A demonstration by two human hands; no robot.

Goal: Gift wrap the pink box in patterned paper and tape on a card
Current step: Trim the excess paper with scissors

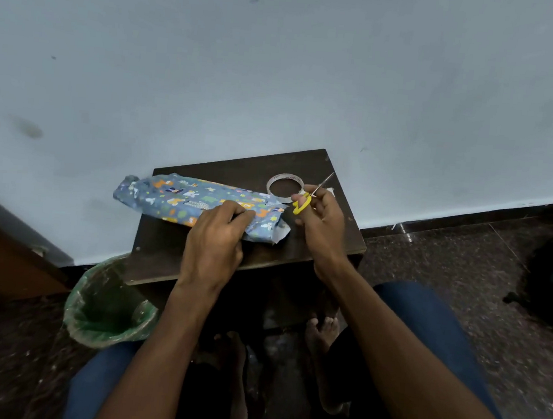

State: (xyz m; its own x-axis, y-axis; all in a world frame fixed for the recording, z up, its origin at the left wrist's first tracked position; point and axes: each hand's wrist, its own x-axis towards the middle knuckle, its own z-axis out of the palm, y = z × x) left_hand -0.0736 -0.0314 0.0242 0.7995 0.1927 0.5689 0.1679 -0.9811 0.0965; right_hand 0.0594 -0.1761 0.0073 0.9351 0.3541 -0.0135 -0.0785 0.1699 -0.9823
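A long box wrapped in blue patterned paper [182,197] lies across the small dark table [325,247]; no pink shows. My left hand [216,237] pinches the paper near the box's right end, where a loose flap sticks out. My right hand [321,220] grips yellow-handled scissors [306,202] just right of that end, blades pointing up and away. A roll of clear tape [285,185] lies flat on the table behind the scissors. A small white piece [330,191], partly hidden by my right hand, lies beside the tape.
A bin lined with a green bag [110,301] stands on the floor at the table's front left. A pale wall rises right behind the table. A wooden piece of furniture [3,259] is at far left, a dark object [549,283] on the floor at far right.
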